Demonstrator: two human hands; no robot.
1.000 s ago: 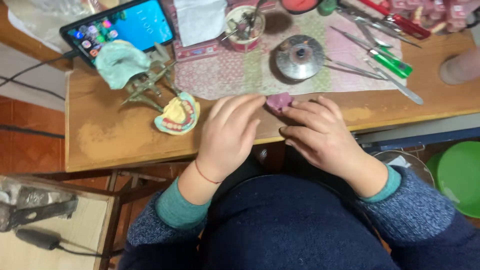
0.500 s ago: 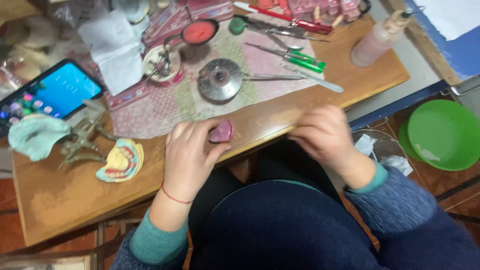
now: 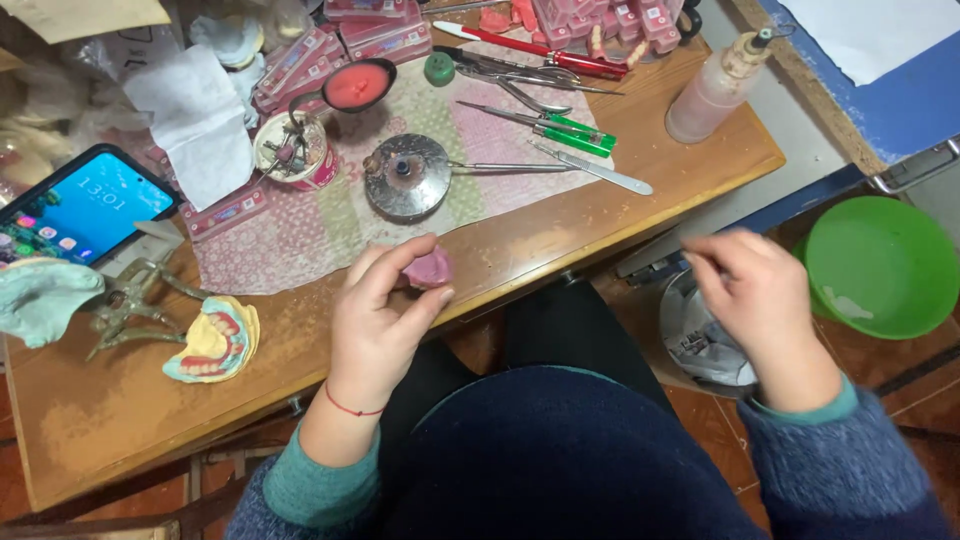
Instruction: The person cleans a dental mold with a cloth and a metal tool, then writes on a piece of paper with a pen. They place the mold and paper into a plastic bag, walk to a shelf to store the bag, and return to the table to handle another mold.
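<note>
Pink wax piece (image 3: pixel 430 268) — round metal burner (image 3: pixel 407 176) just behind, green bowl (image 3: pixel 880 265) aside.

Even, soft indoor light; right hand (image 3: pixel 760 300) motion-blurred, faint glare on phone screen (image 3: pixel 85 205).

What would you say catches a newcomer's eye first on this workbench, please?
Probably the pink wax piece pinched in the left hand at the near edge of the wooden table. To its left lies a yellow-and-pink denture model, and off the table's right end sits a bright green bowl, beyond the raised right hand.
</note>
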